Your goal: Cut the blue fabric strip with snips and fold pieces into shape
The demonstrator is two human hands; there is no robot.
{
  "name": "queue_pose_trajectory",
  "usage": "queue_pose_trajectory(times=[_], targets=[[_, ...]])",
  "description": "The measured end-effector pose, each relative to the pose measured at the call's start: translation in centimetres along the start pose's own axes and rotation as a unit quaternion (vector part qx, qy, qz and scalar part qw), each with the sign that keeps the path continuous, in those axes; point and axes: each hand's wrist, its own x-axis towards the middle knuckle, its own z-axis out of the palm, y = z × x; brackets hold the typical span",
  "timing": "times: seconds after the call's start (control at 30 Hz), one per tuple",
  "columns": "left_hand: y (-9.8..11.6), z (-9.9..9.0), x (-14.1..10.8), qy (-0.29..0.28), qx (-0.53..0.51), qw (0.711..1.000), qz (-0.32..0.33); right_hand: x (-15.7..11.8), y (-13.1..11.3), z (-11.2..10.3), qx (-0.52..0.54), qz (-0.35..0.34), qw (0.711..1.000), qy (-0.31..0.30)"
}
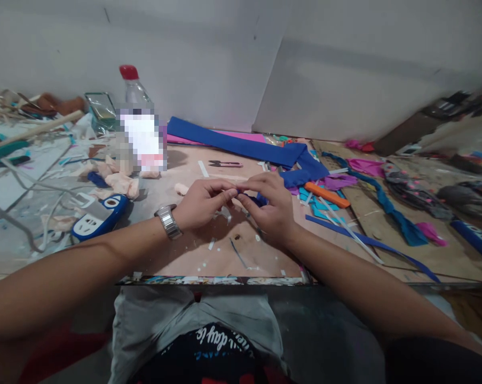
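Over the middle of the table my left hand (203,202) and my right hand (270,205) meet, fingertips pinched together. Between them is a small blue piece of fabric (260,200), mostly hidden by the fingers. A metal watch sits on my left wrist. Beyond my hands lies a pair of thread snips (224,164), with nobody touching it. A long folded blue fabric strip (232,143) runs across the back and bends down close behind my right hand. An orange utility knife (327,195) rests to the right of that hand.
At left are a blue-and-white power strip (101,217) with cables, a lit phone (144,138) against a red-capped bottle (129,73), and peach scraps (123,184). Blue ribbon (372,242), a teal strip (401,221) and cardboard (369,197) lie right. A wall (208,58) bounds the back.
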Motion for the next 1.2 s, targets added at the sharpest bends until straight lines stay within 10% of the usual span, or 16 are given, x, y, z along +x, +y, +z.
queue_pose_trajectory(times=[1.2], targets=[[-0.13,-0.20,-0.14,0.051,0.075,0.994,0.054,0.32,0.37,0.05,-0.011,-0.011,1.000,-0.016]])
